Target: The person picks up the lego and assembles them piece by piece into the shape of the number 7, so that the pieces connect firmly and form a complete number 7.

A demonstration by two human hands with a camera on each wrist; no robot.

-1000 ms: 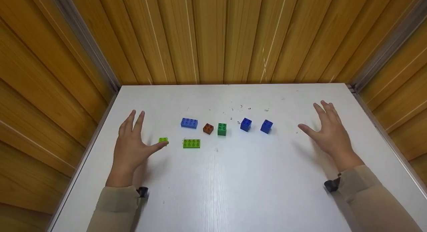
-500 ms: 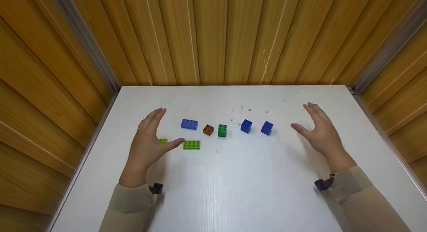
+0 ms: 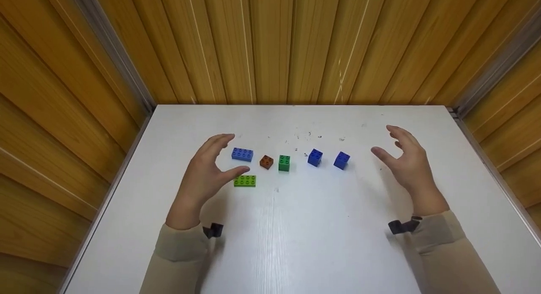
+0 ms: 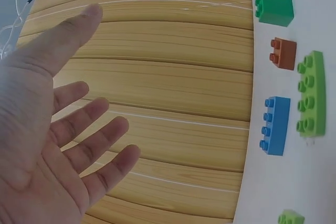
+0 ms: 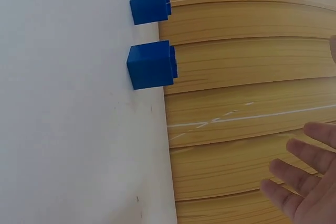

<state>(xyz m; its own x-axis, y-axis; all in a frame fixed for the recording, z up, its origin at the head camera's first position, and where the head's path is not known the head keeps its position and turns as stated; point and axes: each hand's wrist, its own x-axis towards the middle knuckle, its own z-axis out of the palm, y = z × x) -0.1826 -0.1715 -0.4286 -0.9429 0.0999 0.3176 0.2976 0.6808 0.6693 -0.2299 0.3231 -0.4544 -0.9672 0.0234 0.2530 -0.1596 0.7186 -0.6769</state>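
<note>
My left hand [image 3: 205, 173] hovers above the table with thumb and fingers spread apart, holding nothing. Its thumb partly covers a lime green eight-stud brick [image 3: 245, 181] in the head view. Just right of its fingertips lies a light blue brick [image 3: 242, 154]. A small lime brick [image 4: 290, 217] shows in the left wrist view; the hand hides it from the head camera. My right hand [image 3: 406, 165] is raised at the right, fingers slightly bent and holding nothing. Nearest to it stands a dark blue brick [image 3: 341, 160], with another dark blue brick [image 3: 315, 157] to its left.
Between the light blue and dark blue bricks sit a brown brick [image 3: 266, 161] and a green brick [image 3: 284, 163]. The white table [image 3: 304, 235] meets a wood-patterned wall [image 3: 270, 49] at the back. Small dark marks dot the tabletop behind the bricks.
My left hand has moved right, from beside the small lime brick to over the larger one. The right hand has shifted slightly left, its fingers bending more. The bricks stay put.
</note>
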